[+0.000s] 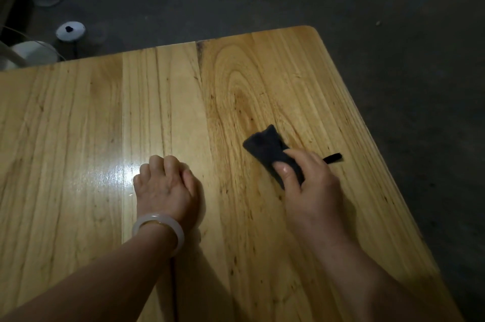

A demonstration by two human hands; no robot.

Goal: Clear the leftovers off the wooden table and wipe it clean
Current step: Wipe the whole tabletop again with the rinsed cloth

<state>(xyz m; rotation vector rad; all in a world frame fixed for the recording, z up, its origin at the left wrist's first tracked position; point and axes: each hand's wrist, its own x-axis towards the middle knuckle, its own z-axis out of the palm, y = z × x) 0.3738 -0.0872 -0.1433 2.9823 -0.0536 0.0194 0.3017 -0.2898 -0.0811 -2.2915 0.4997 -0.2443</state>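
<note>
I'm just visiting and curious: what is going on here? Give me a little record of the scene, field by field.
Setting: wooden table over a dark floor
Left hand: fingers curled under, resting on the table
Wrist: pale bangle on the left wrist
Right hand: grips a dark cloth against the tabletop
Cloth detail: a thin strip sticks out past the right hand
Surface: shiny glare patch beside the left hand
Likely activity: wiping the table, judging by the cloth
</note>
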